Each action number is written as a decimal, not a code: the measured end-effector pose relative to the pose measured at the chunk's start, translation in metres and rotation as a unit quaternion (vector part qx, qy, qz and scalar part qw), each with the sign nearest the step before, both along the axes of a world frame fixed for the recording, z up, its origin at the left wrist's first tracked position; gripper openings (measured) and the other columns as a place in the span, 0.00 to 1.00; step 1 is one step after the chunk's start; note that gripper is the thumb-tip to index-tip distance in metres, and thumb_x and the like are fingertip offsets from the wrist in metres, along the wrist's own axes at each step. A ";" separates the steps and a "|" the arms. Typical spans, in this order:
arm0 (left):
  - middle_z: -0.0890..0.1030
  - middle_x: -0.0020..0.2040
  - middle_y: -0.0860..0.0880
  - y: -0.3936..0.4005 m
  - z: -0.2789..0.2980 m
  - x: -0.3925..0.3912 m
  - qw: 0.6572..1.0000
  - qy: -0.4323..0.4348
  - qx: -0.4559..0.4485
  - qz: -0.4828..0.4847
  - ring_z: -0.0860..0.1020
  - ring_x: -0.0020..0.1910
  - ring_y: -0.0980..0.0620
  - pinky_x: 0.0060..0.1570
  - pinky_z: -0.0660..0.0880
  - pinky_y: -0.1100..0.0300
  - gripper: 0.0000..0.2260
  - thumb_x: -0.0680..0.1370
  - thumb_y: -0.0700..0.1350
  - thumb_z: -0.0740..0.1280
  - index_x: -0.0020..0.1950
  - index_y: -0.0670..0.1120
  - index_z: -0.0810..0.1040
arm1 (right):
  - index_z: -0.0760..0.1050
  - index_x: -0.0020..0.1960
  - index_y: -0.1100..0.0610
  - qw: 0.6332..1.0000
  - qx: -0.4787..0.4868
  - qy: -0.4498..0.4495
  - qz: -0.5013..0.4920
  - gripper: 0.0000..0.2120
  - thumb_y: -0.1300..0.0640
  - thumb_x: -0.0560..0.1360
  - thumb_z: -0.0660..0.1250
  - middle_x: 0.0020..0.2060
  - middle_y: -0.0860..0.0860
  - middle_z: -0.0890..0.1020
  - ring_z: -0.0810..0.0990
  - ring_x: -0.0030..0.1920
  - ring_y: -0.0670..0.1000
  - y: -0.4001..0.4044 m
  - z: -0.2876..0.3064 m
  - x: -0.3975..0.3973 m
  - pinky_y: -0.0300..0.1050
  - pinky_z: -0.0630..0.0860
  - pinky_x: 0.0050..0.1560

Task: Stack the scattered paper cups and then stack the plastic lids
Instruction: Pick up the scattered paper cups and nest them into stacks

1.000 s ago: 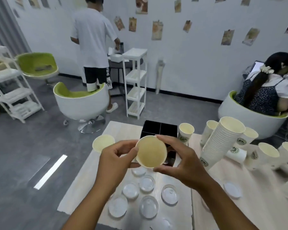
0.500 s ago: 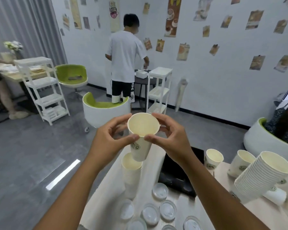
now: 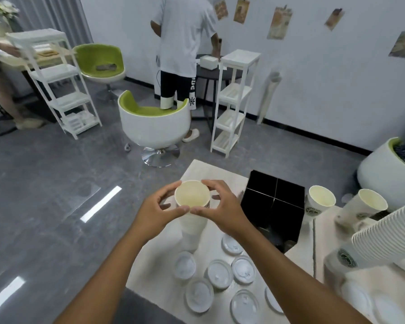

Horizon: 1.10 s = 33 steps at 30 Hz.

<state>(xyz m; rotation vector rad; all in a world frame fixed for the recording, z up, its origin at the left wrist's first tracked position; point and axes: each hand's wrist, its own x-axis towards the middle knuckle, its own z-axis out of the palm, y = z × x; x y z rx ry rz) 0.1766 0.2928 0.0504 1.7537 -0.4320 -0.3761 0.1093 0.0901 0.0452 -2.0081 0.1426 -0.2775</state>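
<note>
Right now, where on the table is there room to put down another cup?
Bare wood shows on the table at its far end, behind the cup stack that both hands hold, left of the black box. It is crowded nearer you, where the plastic lids lie scattered, and on the right among the loose cups and the tall leaning stack.

The single head view looks forward and down from above, close over both hands: the left hand (image 3: pixel 160 210) and right hand (image 3: pixel 222 210) sit centre-frame, table (image 3: pixel 211 170) beneath them, floor leftward, wall far beyond.
</note>
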 end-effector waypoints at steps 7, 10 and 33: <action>0.75 0.72 0.60 -0.006 -0.031 -0.005 1.000 0.024 0.001 -0.001 0.75 0.70 0.57 0.58 0.76 0.68 0.27 0.75 0.47 0.79 0.71 0.62 0.74 | 0.70 0.73 0.43 0.998 0.034 0.039 -0.025 0.39 0.48 0.67 0.84 0.69 0.41 0.68 0.70 0.68 0.39 -0.003 -0.030 -0.005 0.39 0.74 0.62; 0.75 0.72 0.61 -0.010 -0.027 -0.010 0.999 0.036 -0.002 0.012 0.74 0.70 0.59 0.63 0.79 0.57 0.33 0.72 0.50 0.81 0.73 0.61 0.72 | 0.67 0.75 0.40 0.997 0.056 0.049 -0.017 0.41 0.46 0.68 0.83 0.71 0.39 0.67 0.72 0.68 0.40 -0.006 -0.030 -0.014 0.42 0.76 0.62; 0.75 0.70 0.61 -0.208 0.003 -0.245 0.971 -0.127 -0.044 -0.197 0.75 0.69 0.55 0.63 0.76 0.60 0.32 0.71 0.51 0.80 0.73 0.59 0.72 | 0.71 0.73 0.37 0.945 0.107 -0.030 -0.307 0.36 0.47 0.68 0.79 0.69 0.43 0.77 0.79 0.66 0.51 -0.155 -0.004 -0.342 0.51 0.81 0.60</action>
